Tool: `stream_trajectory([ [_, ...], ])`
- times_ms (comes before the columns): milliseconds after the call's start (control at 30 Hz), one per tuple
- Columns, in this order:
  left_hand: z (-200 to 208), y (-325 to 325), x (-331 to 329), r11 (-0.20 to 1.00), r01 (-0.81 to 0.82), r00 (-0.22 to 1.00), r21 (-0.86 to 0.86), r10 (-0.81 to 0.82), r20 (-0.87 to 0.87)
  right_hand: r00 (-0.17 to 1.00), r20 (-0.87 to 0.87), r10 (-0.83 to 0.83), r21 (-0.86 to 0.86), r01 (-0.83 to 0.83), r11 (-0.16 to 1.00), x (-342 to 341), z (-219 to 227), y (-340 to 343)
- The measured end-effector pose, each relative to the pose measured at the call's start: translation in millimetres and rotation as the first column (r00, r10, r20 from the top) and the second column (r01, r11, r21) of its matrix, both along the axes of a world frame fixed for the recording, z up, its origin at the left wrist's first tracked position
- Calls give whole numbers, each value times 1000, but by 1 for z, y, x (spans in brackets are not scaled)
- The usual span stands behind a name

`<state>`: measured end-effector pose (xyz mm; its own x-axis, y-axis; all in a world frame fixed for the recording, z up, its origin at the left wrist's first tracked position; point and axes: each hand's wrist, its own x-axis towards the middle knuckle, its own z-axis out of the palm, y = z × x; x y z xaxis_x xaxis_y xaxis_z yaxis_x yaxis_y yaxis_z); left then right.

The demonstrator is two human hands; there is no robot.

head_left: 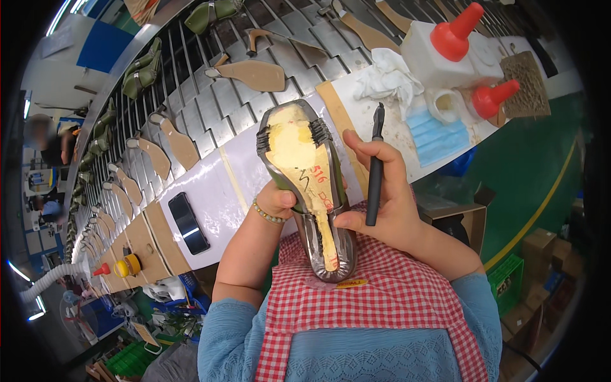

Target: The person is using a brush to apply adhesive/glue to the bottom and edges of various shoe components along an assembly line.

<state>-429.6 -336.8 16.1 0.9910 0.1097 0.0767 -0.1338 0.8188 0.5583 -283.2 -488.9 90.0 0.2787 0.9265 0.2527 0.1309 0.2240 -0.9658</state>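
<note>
Shoe (299,149), underside up, is held across the near edge of the counter (213,191). Left hand (276,200) clasps its left side; right hand (396,197), gripping a black tool (375,181), brings its thumb alongside. White surface stretches left to a phone (189,221).

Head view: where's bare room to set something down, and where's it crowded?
Best: the white sheet between the phone and left forearm, bordered by the conveyor beyond. Also bare: tan cardboard between the phone and the yellow container. Crowded: right of the shoe, where a white cloth, blue mask and red-capped bottles sit close.
</note>
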Motion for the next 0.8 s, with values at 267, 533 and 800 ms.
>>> stream_trajectory([
  [267, 4, -13, -2, 997, -23, 995, 73, 30, -92, 976, -48, -212, 208, 217, 954, 4, 11, -2],
  [533, -2, -3, -2, 995, -78, 997, 66, 78, 0, 937, -199, -286, 49, 301, 952, 10, 28, -23],
  [800, -11, 10, -9, 965, -255, 957, -53, 244, -158, 935, -152, -320, -32, 319, 947, 17, 22, -36],
])
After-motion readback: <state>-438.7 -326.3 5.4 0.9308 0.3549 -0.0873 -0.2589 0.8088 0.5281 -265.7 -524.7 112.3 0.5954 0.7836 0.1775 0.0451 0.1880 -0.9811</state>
